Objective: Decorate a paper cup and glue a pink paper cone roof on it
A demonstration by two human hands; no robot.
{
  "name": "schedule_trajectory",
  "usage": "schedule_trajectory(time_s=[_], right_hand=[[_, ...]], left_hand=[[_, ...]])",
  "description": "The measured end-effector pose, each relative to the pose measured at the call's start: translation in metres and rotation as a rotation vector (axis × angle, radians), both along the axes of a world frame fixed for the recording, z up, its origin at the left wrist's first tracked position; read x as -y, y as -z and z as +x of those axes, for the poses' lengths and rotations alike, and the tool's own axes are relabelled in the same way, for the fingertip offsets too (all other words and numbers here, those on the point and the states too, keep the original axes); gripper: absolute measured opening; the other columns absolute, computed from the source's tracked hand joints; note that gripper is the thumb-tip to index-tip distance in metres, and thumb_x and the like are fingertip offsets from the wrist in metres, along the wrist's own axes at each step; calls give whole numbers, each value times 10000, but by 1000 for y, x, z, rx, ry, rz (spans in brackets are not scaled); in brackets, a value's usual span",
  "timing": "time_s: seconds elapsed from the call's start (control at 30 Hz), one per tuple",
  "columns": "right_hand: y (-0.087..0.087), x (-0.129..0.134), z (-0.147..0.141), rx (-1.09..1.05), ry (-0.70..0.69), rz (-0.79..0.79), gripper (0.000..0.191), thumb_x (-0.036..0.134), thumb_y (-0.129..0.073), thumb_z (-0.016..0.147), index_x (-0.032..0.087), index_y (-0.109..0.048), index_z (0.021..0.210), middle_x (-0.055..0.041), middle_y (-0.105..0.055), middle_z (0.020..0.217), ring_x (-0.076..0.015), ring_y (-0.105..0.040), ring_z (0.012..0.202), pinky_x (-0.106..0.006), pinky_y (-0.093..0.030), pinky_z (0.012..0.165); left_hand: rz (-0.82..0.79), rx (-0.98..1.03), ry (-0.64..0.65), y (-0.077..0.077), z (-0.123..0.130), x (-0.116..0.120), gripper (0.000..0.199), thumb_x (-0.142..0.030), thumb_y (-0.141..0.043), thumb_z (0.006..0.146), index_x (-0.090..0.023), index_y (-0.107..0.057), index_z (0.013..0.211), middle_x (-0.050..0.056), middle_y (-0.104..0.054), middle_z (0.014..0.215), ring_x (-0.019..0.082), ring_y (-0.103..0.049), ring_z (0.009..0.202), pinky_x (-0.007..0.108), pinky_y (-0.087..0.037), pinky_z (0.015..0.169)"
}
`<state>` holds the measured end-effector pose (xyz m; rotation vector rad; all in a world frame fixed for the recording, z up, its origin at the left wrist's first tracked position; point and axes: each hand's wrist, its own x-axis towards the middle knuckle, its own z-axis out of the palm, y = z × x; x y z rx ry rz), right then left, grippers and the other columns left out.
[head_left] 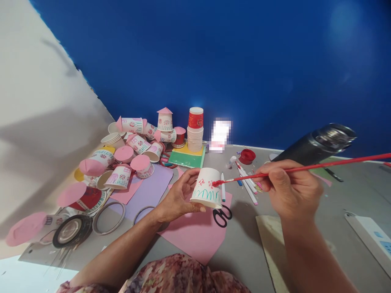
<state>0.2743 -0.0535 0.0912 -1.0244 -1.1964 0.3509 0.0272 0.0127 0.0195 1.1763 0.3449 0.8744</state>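
My left hand [180,195] holds a white paper cup [207,195] upside down, its wide rim downward and slightly tilted. The cup carries green wavy strokes near the rim and red dots above them. My right hand [290,187] is closed around a red paintbrush [332,161]; its red-coated tip touches the cup's right side among the dots. Pink paper [195,240] lies below the cup, with black-handled scissors [222,216] on its right edge.
Decorated cups with pink paper tops [124,154] crowd the left. A cup stack [195,140] stands at the back. Markers [249,183], a red paint pot [247,156] and a black bottle [308,146] are to the right, with a white power strip [371,238] at the edge.
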Motion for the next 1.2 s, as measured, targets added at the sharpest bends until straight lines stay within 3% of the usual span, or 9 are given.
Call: schedule_trajectory(time_s=[0.2, 0.57, 0.97, 1.1, 1.2], right_hand=[[1, -1, 1, -8, 40, 17, 173, 314, -724, 956, 220, -762, 815, 11, -695, 630, -117, -543, 462, -271, -411, 409], [1, -3, -1, -16, -10, -10, 183, 312, -719, 961, 212, -756, 813, 16, -683, 621, -107, -528, 456, -276, -442, 434], [-2, -4, 1, -106, 52, 26, 179, 336, -656, 1002, 218, -736, 894, 11, -709, 638, -105, -530, 447, -247, -387, 407], [-1, -3, 1, 93, -90, -117, 190, 426, -708, 964, 248, -750, 1013, -31, -766, 831, -139, -599, 577, -275, -472, 498], [2, -2, -4, 412, -214, -258, 558, 588, -844, 787, 284, -714, 1237, -63, -741, 987, -212, -654, 760, -327, -535, 608]], left_hand=[[-4, 6, 7, -1, -1, -1, 892, -182, -1008, 574, -280, -588, 1355, 132, -631, 1434, 342, -558, 1375, 455, -481, 1103], [-3, -48, 12, 3, -3, 0, 930, -221, -1010, 581, -299, -565, 1394, 134, -590, 1486, 360, -520, 1410, 488, -426, 1154], [-9, -15, -58, -2, 0, 0, 864, -150, -1010, 541, -287, -622, 1301, 98, -652, 1334, 323, -577, 1296, 410, -498, 1039], [-12, -40, -102, -5, -1, 3, 828, -130, -985, 587, -304, -601, 1300, 70, -651, 1274, 273, -618, 1185, 357, -528, 954], [-32, -70, -125, -8, -1, 9, 862, -149, -990, 588, -300, -559, 1319, 74, -648, 1260, 274, -631, 1146, 357, -542, 918]])
